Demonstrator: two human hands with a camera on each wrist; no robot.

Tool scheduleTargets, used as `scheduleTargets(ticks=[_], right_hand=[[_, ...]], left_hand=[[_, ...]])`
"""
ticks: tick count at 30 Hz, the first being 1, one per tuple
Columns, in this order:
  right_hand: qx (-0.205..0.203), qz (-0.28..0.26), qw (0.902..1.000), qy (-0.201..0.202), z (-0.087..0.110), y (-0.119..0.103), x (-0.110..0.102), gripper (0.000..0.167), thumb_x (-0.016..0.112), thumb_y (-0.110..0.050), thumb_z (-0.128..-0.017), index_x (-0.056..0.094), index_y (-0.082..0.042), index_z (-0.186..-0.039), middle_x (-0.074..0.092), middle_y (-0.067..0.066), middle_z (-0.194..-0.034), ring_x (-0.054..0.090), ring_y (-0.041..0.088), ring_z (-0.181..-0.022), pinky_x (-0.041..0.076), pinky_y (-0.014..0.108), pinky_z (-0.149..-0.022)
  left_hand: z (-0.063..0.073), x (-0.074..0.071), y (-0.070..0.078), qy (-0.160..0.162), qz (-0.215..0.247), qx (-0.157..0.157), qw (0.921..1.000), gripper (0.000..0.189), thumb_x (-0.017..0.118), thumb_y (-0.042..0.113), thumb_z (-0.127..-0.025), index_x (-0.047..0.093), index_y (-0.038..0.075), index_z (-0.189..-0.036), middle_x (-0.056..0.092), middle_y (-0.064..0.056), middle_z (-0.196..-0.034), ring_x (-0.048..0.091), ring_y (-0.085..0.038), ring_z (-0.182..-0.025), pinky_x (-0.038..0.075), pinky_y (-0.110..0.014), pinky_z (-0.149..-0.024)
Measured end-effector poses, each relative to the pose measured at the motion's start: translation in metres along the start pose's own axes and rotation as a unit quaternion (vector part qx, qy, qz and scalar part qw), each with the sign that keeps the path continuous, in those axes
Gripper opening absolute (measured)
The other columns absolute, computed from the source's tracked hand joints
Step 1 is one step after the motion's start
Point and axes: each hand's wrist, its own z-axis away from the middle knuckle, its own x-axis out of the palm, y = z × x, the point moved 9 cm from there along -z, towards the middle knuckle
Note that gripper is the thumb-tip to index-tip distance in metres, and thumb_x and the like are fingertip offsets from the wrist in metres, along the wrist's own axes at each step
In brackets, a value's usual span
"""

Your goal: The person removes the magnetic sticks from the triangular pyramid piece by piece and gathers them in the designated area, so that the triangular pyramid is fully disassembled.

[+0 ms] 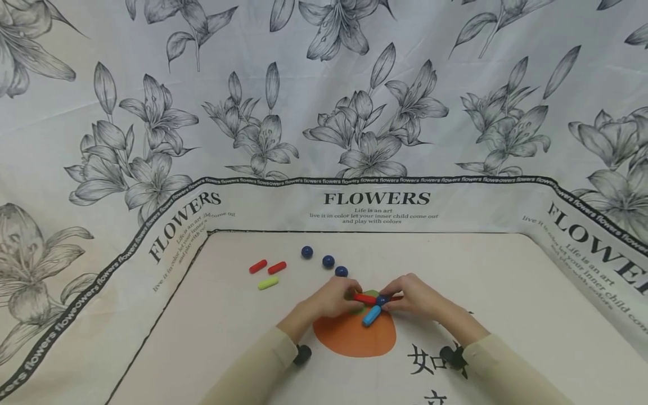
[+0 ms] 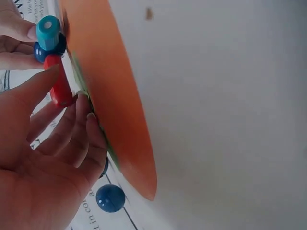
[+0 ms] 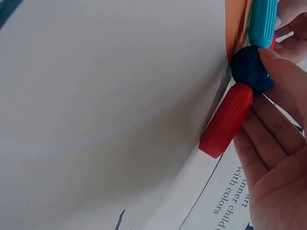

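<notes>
Over the printed orange shape [image 1: 354,337], both hands hold a small joined piece of ribbed toy building rods round a dark blue ball [image 1: 382,300]. My left hand [image 1: 336,297] pinches a red rod [image 2: 59,84] on the ball's left side, thumb on top and fingers beneath. With the thumb on the ball and fingers behind it, my right hand [image 1: 416,295] grips the ball. In the right wrist view, a second red rod [image 3: 227,120] sticks out from the ball beside the right fingers. A light blue rod [image 1: 372,316] points from the ball toward the person.
Several loose pieces lie on the white cloth beyond the left hand: two red rods [image 1: 257,266], a yellow-green rod [image 1: 268,283] and dark blue balls [image 1: 328,261]. The nearest ball [image 1: 341,271] is close to the left knuckles. A flower-printed cloth [image 1: 374,140] rises behind the table.
</notes>
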Motion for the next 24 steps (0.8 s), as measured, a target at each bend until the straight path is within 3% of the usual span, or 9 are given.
scheduleTargets(ticks=[10, 24], right_hand=[[-0.001, 0.003, 1.0, -0.003, -0.0025, 0.0028, 0.0035, 0.02, 0.079, -0.018, -0.091, 0.08, -0.008, -0.109, 0.077, -0.003, -0.102, 0.071, 0.019, -0.098, 0.057, 0.044, -0.088], [-0.009, 0.015, 0.9998, 0.005, -0.0016, -0.0008, -0.0004, 0.022, 0.08, -0.018, -0.089, 0.079, -0.005, -0.108, 0.077, 0.001, -0.101, 0.071, 0.022, -0.097, 0.057, 0.046, -0.087]], left_hand=[[-0.005, 0.0009, -0.0039, -0.008, 0.02, -0.017, 0.9996, 0.022, 0.078, 0.029, -0.093, 0.078, 0.01, -0.105, 0.064, 0.007, -0.081, 0.056, -0.01, -0.079, 0.048, -0.02, -0.069], [-0.0019, -0.0016, -0.0058, 0.011, 0.022, -0.054, 0.9983, 0.016, 0.077, 0.028, -0.093, 0.08, 0.013, -0.099, 0.065, 0.007, -0.08, 0.055, -0.01, -0.078, 0.048, -0.021, -0.068]])
